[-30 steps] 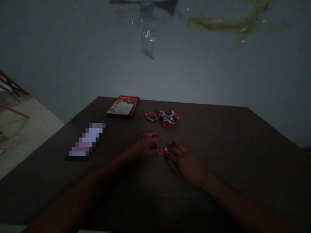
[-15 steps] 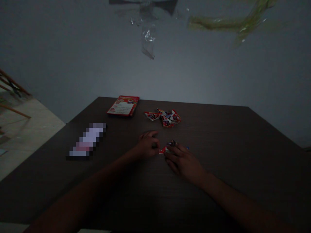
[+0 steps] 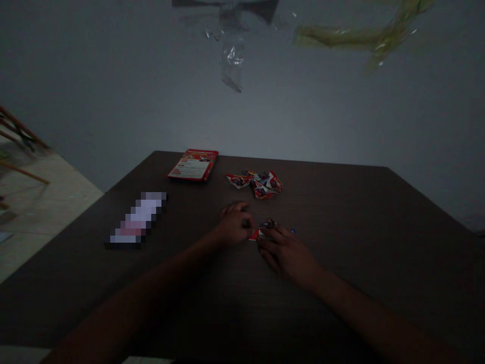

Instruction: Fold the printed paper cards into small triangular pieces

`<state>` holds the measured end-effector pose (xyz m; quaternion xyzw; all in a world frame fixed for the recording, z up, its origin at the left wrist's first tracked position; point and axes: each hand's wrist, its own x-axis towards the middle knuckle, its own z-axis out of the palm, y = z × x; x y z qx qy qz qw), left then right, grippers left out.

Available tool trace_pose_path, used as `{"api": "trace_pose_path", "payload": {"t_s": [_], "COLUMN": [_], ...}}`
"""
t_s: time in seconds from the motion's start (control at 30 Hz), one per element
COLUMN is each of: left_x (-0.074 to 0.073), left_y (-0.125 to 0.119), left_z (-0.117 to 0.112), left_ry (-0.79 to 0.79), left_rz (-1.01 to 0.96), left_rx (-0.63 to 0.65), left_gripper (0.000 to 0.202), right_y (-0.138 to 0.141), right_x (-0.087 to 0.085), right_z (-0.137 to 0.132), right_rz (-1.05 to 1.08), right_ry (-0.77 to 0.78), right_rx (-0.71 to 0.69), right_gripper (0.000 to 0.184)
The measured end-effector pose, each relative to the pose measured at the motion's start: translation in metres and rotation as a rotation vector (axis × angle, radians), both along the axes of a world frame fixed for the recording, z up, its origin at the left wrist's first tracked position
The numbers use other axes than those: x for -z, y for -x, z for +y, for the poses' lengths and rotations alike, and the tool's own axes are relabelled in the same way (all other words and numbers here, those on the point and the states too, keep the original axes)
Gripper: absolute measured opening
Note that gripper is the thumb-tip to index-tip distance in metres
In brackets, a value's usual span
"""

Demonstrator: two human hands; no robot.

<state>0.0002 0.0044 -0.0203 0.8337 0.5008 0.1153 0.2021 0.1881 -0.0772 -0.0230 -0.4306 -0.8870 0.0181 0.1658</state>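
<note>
A small folded paper (image 3: pixel 254 234) with red, white and blue print lies on the dark table in front of me. My right hand (image 3: pixel 286 253) rests over it, fingers stretched out and pressing it down, so most of the paper is hidden. At its left corner is my left hand (image 3: pixel 235 226), with thumb and forefinger curled together against the red tip and the other fingers bent above. Just beyond my hands sit several folded paper pieces (image 3: pixel 262 184) with red and white print, bunched together.
A stack of red and white printed sheets (image 3: pixel 193 166) lies at the back left of the table (image 3: pixel 341 212). Nearer on the left is a phone (image 3: pixel 138 220) with its screen blurred out. Behind the table rises a wall (image 3: pixel 322 111) with tape on it.
My left hand has shifted slightly right, closer to the paper's left corner. The right hand stays on the paper in nearly the same place.
</note>
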Motion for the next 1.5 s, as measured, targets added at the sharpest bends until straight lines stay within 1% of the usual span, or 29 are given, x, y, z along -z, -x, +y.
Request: {"api": "trace_pose_path", "payload": {"t_s": [0.3, 0.5, 0.57, 0.7, 0.8, 0.87, 0.93, 1.0, 1.1, 1.17, 1.23, 1.37, 1.5], "left_x": [0.008, 0.005, 0.005, 0.006, 0.006, 0.006, 0.006, 0.005, 0.005, 0.005, 0.004, 0.003, 0.003], "left_y": [-0.011, -0.012, -0.011, -0.007, -0.005, -0.005, -0.006, -0.007, -0.008, -0.008, -0.009, -0.012, -0.016], "left_z": [0.006, 0.001, -0.003, -0.013, -0.018, -0.020, -0.021, -0.021, -0.021, -0.021, -0.021, -0.023, -0.025], "left_ry": [-0.066, -0.089, -0.115, -0.193, -0.229, -0.245, -0.266, -0.286, -0.284, -0.275, -0.273, -0.278, -0.279], "left_rz": [-0.022, -0.026, -0.039, -0.076, -0.057, -0.038, -0.018, 0.007, 0.040, 0.050, 0.058, 0.091, 0.122], "left_rx": [-0.016, -0.004, 0.026, 0.131, 0.183, 0.208, 0.248, 0.299, 0.386, 0.435, 0.455, 0.443, 0.439], "left_gripper": [0.015, 0.013, 0.013, 0.018, 0.027, 0.036, 0.043, 0.049, 0.052, 0.050, 0.049, 0.049, 0.051], "right_y": [0.001, 0.001, 0.001, -0.001, -0.011, -0.022, -0.035, -0.048, -0.061, -0.064, -0.064, -0.063, -0.063], "right_x": [-0.001, -0.001, -0.001, -0.003, -0.006, -0.009, -0.012, -0.013, -0.014, -0.012, -0.010, -0.005, -0.001], "right_z": [0.000, 0.001, 0.001, 0.002, 0.006, 0.011, 0.016, 0.021, 0.026, 0.026, 0.027, 0.027, 0.028], "right_rz": [0.005, 0.006, 0.009, 0.058, 0.142, 0.225, 0.248, 0.229, 0.142, 0.080, 0.038, 0.028, 0.042], "right_ry": [0.006, 0.014, 0.020, 0.038, 0.080, 0.094, 0.118, 0.120, 0.171, 0.195, 0.207, 0.192, 0.209], "right_rx": [-0.006, -0.008, -0.011, -0.016, -0.012, 0.048, 0.137, 0.286, 0.371, 0.362, 0.335, 0.310, 0.331], "right_gripper": [0.025, 0.025, 0.026, 0.029, 0.029, 0.027, 0.026, 0.024, 0.023, 0.023, 0.023, 0.024, 0.022]}}
